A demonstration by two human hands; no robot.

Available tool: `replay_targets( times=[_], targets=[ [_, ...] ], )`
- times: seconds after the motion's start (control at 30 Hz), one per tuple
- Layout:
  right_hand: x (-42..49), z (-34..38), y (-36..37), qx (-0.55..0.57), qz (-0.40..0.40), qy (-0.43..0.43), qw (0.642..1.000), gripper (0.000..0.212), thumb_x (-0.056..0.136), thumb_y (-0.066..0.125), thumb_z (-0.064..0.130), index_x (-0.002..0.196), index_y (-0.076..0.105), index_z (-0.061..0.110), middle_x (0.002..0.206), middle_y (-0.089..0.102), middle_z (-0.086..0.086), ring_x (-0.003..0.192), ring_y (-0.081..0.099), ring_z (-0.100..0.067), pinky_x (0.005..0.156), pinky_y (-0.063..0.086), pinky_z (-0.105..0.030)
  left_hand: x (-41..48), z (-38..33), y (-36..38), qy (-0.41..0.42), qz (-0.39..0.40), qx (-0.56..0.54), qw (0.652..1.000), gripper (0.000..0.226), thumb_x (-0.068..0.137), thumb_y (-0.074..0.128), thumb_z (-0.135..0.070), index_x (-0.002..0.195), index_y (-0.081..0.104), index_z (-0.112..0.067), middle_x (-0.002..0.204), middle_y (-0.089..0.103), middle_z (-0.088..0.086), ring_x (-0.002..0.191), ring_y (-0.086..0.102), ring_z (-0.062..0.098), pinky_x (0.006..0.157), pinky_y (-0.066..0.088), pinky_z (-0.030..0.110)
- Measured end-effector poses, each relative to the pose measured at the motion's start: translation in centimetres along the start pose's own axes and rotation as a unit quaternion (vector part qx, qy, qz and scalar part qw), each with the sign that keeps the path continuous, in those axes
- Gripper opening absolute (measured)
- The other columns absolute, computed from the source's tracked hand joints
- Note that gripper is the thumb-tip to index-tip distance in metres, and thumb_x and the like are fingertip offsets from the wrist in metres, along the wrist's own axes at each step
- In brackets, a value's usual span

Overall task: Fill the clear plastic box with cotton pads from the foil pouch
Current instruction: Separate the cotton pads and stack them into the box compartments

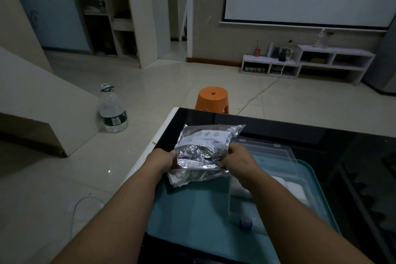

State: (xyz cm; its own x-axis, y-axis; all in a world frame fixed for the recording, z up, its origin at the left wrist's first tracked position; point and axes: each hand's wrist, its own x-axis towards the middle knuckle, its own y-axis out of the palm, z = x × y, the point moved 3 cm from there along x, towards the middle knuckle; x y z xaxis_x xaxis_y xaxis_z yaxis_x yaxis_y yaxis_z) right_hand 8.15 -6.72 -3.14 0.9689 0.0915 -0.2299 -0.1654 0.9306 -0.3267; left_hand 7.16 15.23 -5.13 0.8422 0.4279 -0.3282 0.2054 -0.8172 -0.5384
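A crinkled silver foil pouch [203, 150] with a white label is held up over the teal tray [192, 210]. My left hand [164, 159] grips its left edge and my right hand [236, 157] grips its right edge. White cotton pads [179, 179] stick out of the pouch's lower left opening. The clear plastic box [276, 169] stands to the right on the tray with its lid raised at the back. White pads [293, 188] lie inside it, partly hidden by my right forearm.
The tray lies on a glossy black table [267, 128] with a white rim. An orange stool [212, 99] stands beyond the table's far edge. A large water bottle [112, 111] sits on the floor to the left. A small blue object [245, 223] rests near the box's front.
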Motion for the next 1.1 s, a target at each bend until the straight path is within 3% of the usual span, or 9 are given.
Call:
replay_targets(
  times=[0.1,0.23,0.33,0.47,0.63,0.77,0.9,1.03,1.1],
  targets=[
    [0.0,-0.3,-0.2,-0.004,-0.003,0.000,1.000,0.039,0.077,0.047,-0.023,0.100,0.064,0.004,0.099,0.069,-0.018,0.093,0.063,-0.033,0.071,0.051,-0.041,0.2,0.1,0.1,-0.021,0.001,-0.069,0.997,0.041,0.093,0.059,-0.034,0.109,0.063,0.004,0.113,0.064,0.022,0.100,0.062,0.033,0.091,0.050,0.040],
    [-0.1,-0.5,-0.3,0.001,0.002,-0.008,1.000,0.034,0.077,0.049,-0.022,0.097,0.064,0.001,0.100,0.069,-0.021,0.091,0.063,-0.032,0.079,0.054,-0.045,-0.3,0.0,0.3,-0.023,0.043,-0.155,0.987,0.017,0.096,0.058,-0.018,0.091,0.067,-0.004,0.082,0.064,0.011,0.066,0.056,0.018,0.052,0.043,0.024],
    [-0.2,-0.3,-0.4,-0.024,-0.003,-0.031,0.999,0.036,0.074,0.055,-0.020,0.096,0.066,0.007,0.096,0.071,-0.014,0.094,0.066,-0.033,0.085,0.055,-0.053,-0.5,-0.1,0.5,-0.008,0.076,-0.188,0.979,0.018,0.097,0.053,-0.007,0.082,0.063,-0.011,0.071,0.061,0.004,0.060,0.052,0.013,0.036,0.036,0.013],
    [-0.5,0.0,-0.6,0.035,0.026,-0.036,0.998,0.061,0.075,0.067,-0.010,0.127,0.045,0.014,0.110,0.063,-0.010,0.097,0.064,-0.028,0.081,0.058,-0.046,-0.1,-0.5,0.3,0.028,0.049,-0.213,0.975,0.011,0.094,0.055,-0.005,0.087,0.061,-0.011,0.087,0.067,0.014,0.072,0.061,0.025,0.053,0.044,0.025],
    [-0.7,1.1,-1.3,0.090,-0.002,-0.044,0.995,0.061,0.087,0.067,0.045,0.137,0.041,0.023,0.126,0.058,-0.003,0.109,0.061,-0.025,0.093,0.051,-0.048,-0.4,-1.1,0.0,0.045,0.050,-0.209,0.976,0.019,0.090,0.054,0.004,0.081,0.054,-0.013,0.088,0.063,0.016,0.073,0.056,0.025,0.057,0.043,0.029],
    [-1.1,1.7,-1.0,0.085,-0.029,-0.050,0.995,0.037,0.096,0.058,0.034,0.129,0.052,0.020,0.124,0.060,-0.004,0.109,0.059,-0.023,0.092,0.051,-0.047,-1.3,-1.9,0.1,0.049,0.090,-0.262,0.960,0.017,0.085,0.065,-0.009,0.102,0.059,-0.009,0.096,0.069,0.015,0.070,0.066,0.024,0.053,0.048,0.028],
    [-1.1,1.8,-1.3,0.112,-0.037,-0.027,0.993,0.026,0.096,0.060,0.019,0.121,0.061,0.013,0.112,0.064,-0.002,0.097,0.058,-0.016,0.069,0.044,-0.030,-1.8,-2.5,0.3,0.060,0.136,-0.317,0.937,0.043,0.084,0.067,-0.042,0.110,0.068,-0.007,0.096,0.075,0.013,0.080,0.073,0.027,0.064,0.055,0.031],
    [-1.1,1.9,-1.4,0.118,-0.016,-0.021,0.993,0.020,0.093,0.062,0.014,0.113,0.064,0.011,0.106,0.068,-0.005,0.097,0.061,-0.022,0.066,0.042,-0.029,-1.8,-2.3,0.5,0.049,0.125,-0.323,0.937,0.027,0.092,0.062,-0.031,0.111,0.064,-0.013,0.094,0.073,0.007,0.071,0.070,0.017,0.051,0.050,0.022],
    [-1.2,1.9,-1.3,0.132,-0.018,-0.026,0.991,0.028,0.091,0.065,0.021,0.116,0.058,0.010,0.110,0.065,-0.007,0.098,0.061,-0.024,0.067,0.044,-0.031,-1.8,-2.3,0.6,0.040,0.114,-0.339,0.933,0.021,0.093,0.061,-0.021,0.111,0.062,-0.009,0.088,0.073,0.009,0.070,0.069,0.020,0.055,0.049,0.026]
  ],
)
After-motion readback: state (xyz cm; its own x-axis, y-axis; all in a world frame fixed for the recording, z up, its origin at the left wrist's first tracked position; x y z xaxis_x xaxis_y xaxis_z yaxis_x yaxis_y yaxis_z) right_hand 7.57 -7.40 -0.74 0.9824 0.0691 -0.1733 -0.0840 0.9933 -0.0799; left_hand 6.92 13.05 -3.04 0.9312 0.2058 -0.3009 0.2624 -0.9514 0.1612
